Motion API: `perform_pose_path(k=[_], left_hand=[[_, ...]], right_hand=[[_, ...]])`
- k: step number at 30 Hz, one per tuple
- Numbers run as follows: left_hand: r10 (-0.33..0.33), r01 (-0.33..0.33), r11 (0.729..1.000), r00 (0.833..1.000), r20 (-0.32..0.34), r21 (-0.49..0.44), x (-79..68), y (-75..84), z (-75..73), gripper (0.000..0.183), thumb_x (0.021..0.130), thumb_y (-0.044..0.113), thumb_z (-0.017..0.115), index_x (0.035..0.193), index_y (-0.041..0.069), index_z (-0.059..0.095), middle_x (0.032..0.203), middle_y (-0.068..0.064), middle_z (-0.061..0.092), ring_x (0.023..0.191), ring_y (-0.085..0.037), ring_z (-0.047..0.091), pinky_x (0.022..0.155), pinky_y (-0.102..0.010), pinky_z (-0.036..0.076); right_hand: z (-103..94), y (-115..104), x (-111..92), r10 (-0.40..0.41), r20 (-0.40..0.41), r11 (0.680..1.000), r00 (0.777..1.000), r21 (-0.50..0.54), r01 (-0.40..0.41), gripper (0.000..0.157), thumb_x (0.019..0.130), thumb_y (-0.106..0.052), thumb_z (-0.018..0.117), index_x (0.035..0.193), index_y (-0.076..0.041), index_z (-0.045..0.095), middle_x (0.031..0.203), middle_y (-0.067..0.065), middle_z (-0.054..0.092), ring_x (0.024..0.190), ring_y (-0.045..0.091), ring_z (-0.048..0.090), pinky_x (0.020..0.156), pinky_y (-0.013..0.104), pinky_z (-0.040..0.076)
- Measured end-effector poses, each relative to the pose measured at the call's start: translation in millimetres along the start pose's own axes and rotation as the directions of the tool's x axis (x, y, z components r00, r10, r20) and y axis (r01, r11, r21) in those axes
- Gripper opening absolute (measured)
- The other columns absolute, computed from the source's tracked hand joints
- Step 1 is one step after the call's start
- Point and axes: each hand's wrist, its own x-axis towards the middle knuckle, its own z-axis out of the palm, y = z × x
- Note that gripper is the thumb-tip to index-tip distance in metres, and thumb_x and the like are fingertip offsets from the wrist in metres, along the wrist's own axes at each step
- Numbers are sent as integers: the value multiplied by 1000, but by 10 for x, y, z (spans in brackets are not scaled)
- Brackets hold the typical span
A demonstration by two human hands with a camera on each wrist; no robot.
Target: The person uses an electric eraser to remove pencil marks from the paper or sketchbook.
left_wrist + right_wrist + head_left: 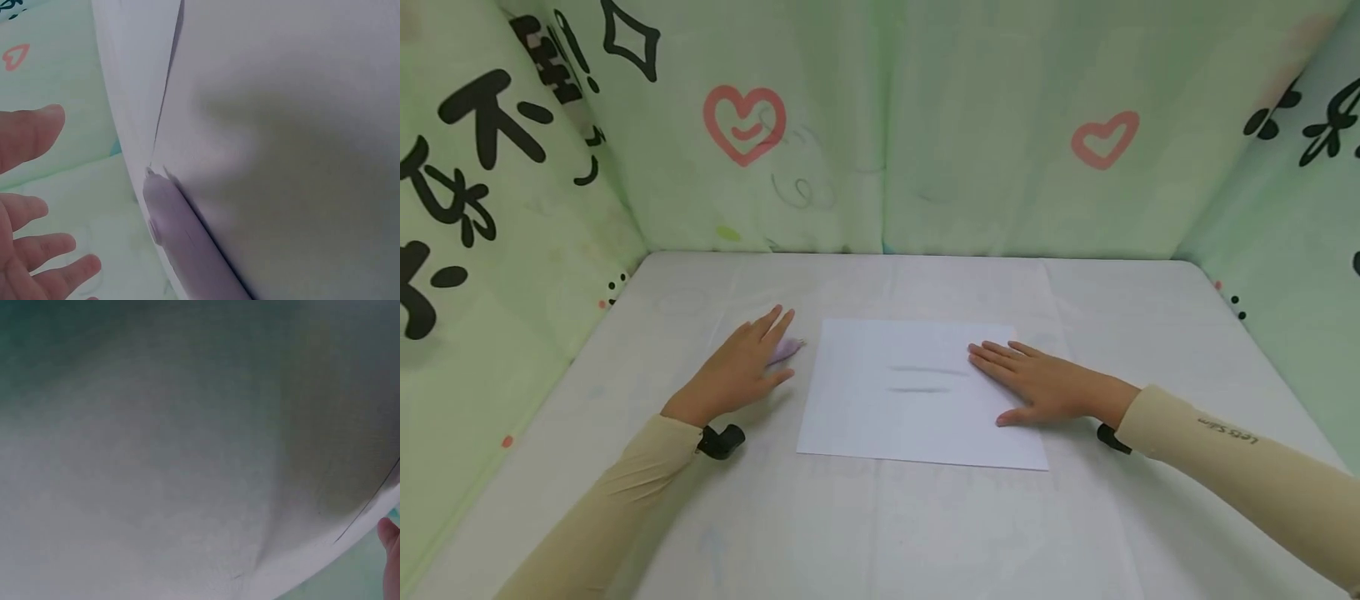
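A white sheet of paper (865,425) lies on the table, with two short grey lines across its middle. My right hand (1030,383) rests on the right part of the sheet, fingers straight and thumb spread. Left of the sheet, my left hand (737,367) is held with fingers spread and nothing gripped. Partly hidden behind that hand is a pale purple pen-shaped tool (786,350) with a narrow tip. In the left wrist view, the purple tool (187,237) lies with its tip close to the paper's edge, apart from the fingers (56,250).
The table (880,533) has a white cover. Green curtains (985,167) with hearts and black lettering stand behind it and along both sides. A black strap device (721,442) sits on the left wrist, another (1112,439) at the right wrist.
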Motion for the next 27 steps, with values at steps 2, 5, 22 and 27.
perform_pose_path(k=[2, 5, 22, 27], left_hand=[[11, -11, 1000, 1000, -11, -11, -2, -31, -5, 77, 91, 30, 60, 148, 0, 18, 151, -26, 25, 135, -41, 34, 109, -53, 27], [23, -23, 1000, 1000, -21, -14, 7, -85, -5, 75, 91, 29, 60, 147, -2, 22, 148, -27, 30, 131, -44, 38, 107, -53, 31], [12, -20, 988, 999, 52, 153, 108, -344, -3, 53, 79, 33, 73, 116, -1, 57, 108, -17, 60, 92, -31, 60, 83, -46, 47], [-10, -7, 981, 996, 84, 192, 120, -388, 47, 41, 77, 30, 74, 104, 2, 60, 92, -11, 62, 76, -24, 58, 75, -43, 48]], right_hand=[[20, 7, 1, -4, 2, 1000, 1000, 6, 4, 90, 86, -62, 50, 150, -7, 17, 159, 7, 15, 145, 28, 18, 114, 47, 16], [32, 9, 1, -6, 8, 1000, 1000, -2, 6, 91, 87, -63, 49, 150, -6, 17, 159, 8, 14, 145, 28, 18, 114, 45, 18], [-7, -11, -8, -2, 17, 999, 1000, 45, 1, 88, 88, -60, 49, 150, -5, 17, 158, 9, 15, 145, 28, 19, 113, 44, 24], [2, -12, -3, -4, 10, 999, 1000, 44, 3, 88, 88, -60, 49, 150, -6, 17, 158, 9, 16, 145, 28, 20, 113, 44, 24]])
